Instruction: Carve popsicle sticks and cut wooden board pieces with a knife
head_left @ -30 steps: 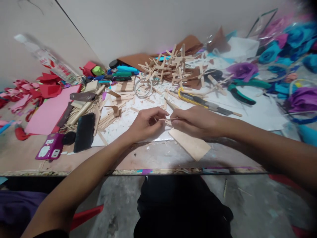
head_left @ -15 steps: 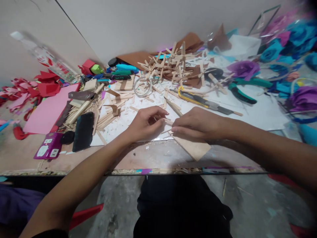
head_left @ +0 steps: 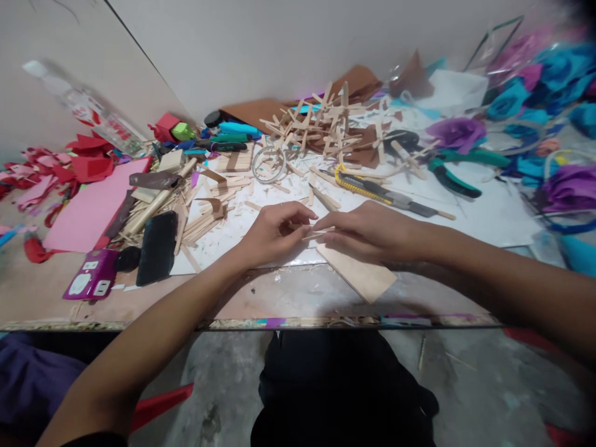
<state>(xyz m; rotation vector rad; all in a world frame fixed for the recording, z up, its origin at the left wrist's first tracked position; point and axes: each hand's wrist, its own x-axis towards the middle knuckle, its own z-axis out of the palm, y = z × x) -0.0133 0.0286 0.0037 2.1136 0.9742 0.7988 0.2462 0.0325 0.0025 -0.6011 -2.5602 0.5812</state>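
My left hand [head_left: 279, 233] is closed in a pinch on a thin wooden craft stick [head_left: 319, 234] just above the white paper. From the other side my right hand [head_left: 365, 231] grips the same stick, its index finger reaching almost to the left fingertips. Part of the stick is hidden inside the fingers. Below my right hand lies a flat light wooden board [head_left: 361, 273], jutting past the paper's front edge. A pointed wooden piece [head_left: 323, 197] rests just behind the hands. Farther back is a yellow and black utility knife [head_left: 372, 186].
Piled craft sticks [head_left: 326, 124] stand behind a roll of clear tape [head_left: 269, 164]. Green-handled pliers [head_left: 454, 177] lie to the right near paper flowers [head_left: 512, 96]. Leftward are a black phone [head_left: 157, 248], a purple power socket [head_left: 90, 273] and a plastic bottle [head_left: 88, 108].
My right hand's index finger has stretched left toward the left fingertips, and its grip on the stick has shifted. My left hand has hardly moved.
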